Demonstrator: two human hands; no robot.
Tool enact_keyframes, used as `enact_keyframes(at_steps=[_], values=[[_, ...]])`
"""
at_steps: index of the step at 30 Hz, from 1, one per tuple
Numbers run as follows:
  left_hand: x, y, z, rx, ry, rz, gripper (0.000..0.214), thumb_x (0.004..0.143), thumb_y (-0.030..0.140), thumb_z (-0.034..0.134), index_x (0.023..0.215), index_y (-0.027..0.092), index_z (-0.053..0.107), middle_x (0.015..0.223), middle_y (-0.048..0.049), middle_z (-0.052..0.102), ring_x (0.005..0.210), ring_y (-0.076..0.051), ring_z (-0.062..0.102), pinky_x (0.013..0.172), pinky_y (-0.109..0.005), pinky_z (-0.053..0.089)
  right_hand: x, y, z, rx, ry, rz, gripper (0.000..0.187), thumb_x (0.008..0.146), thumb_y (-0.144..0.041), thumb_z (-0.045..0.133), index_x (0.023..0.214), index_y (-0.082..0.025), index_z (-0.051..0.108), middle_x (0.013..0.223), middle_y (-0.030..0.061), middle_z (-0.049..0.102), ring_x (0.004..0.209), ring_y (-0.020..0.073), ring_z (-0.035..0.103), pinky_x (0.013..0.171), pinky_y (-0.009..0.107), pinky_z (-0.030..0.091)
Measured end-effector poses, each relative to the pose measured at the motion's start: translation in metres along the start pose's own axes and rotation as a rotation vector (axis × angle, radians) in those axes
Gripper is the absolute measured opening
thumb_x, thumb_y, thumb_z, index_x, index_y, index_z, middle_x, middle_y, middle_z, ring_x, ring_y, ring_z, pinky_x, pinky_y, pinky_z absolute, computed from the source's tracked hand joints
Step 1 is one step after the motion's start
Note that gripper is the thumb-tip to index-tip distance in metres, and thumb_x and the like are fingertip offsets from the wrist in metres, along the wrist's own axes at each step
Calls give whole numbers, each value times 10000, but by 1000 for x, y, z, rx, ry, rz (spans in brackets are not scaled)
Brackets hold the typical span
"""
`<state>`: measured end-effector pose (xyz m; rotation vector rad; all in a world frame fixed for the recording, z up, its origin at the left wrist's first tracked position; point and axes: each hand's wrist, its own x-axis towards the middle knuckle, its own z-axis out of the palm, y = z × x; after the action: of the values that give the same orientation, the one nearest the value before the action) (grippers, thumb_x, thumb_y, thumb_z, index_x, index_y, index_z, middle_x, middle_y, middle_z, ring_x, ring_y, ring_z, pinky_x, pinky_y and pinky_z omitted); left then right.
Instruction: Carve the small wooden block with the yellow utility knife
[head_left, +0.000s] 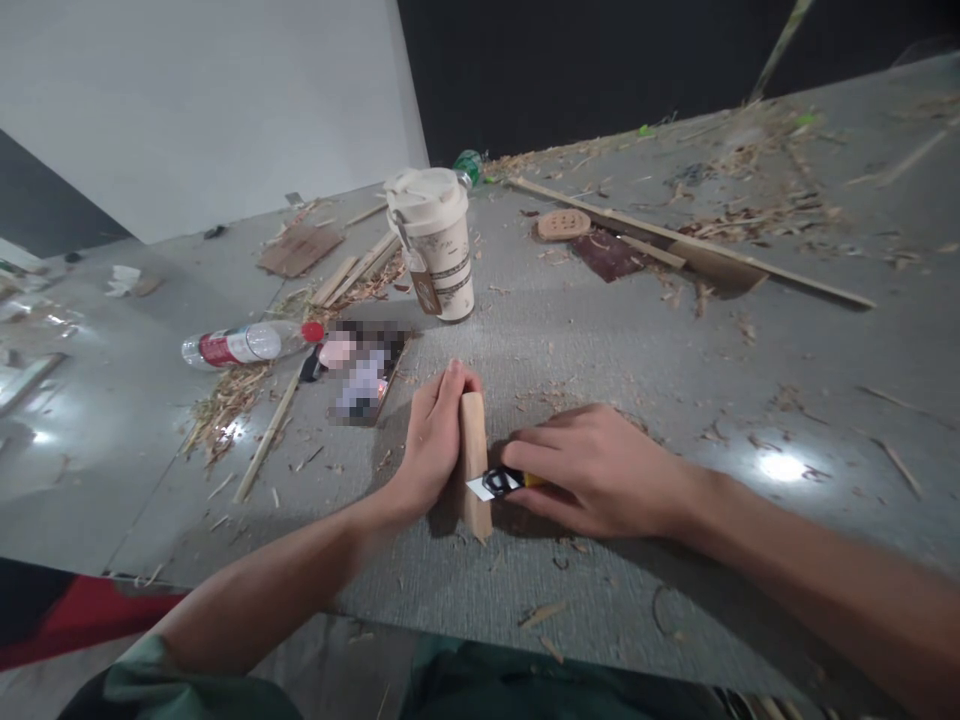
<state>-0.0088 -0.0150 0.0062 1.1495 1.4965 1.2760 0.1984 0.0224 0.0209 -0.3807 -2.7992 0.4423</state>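
Note:
My left hand (435, 435) is closed around the upper part of a short, pale wood stick (474, 430), thumb along its far end. The stick points away from me, its near end splintered. In my right hand (600, 470) is a utility knife (501, 484) with a black head and a bit of yellow body showing. Its short blade lies across the lower part of the stick. My right fingers hide most of the knife's handle.
A lidded cream cup (442, 265) stands beyond my hands. To the left lie a plastic bottle (259, 342) with a red cap and a blurred picture card (364, 380). Long wood strips (712, 245), a round carved wood piece (564, 224) and shavings lie on the grey table (600, 345).

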Motion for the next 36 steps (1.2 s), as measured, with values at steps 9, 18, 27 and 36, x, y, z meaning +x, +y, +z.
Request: enact_keyframes(at_steps=[9,18,27,36], values=[[6,10,-3,166,96,97,510,1103,517,466,714,208,581,665,6,547,625,-133,478,619,-308,387,-1,-1,-3,-96,62,47,348,1148,-443,413,1011,-221,644,871,-1,704,670,157,574,641,363,266],[6,14,-4,159,39,172,526,1121,504,430,713,209,582,648,3,547,596,-136,459,605,-322,375,0,-4,-5,-151,115,34,347,1149,-433,405,1007,-225,643,864,-4,682,673,161,566,633,368,263],[1,16,-4,179,49,191,430,1134,500,415,842,224,570,676,6,529,649,-161,472,659,-323,401,1,-5,-7,-226,202,39,343,1145,-400,416,961,-214,637,820,-10,670,673,152,557,675,346,328],[2,19,-4,180,13,193,410,1138,497,402,879,227,567,680,14,498,634,-158,443,651,-328,374,1,-5,-6,-285,250,56,346,1142,-415,442,943,-214,640,801,-15,669,670,147,582,694,334,360]])
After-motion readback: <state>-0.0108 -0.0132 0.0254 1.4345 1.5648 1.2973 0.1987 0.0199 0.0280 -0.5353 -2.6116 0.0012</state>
